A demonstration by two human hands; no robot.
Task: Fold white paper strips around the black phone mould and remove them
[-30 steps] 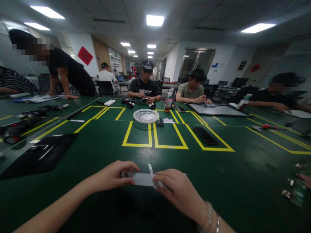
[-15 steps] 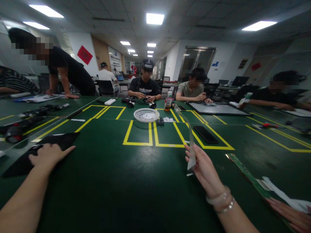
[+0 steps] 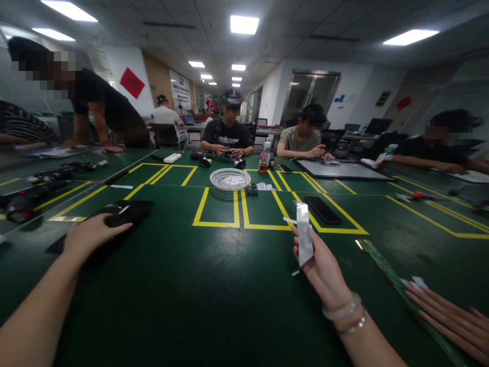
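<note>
The black mat (image 3: 138,208) has shifted toward three o'clock, left hand (image 3: 86,235) over it at ten, thumb wide, grip unclear — at one, the right hand (image 3: 320,257) pinches a glossy pale strip (image 3: 303,232), probably light, limp, best held by its edges

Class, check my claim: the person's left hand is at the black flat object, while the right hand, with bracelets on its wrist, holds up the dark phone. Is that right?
Not quite: in the head view, the right hand holds up a pale strip; the dark phone lies on the table. The left hand is at the black flat object, as stated.
</note>
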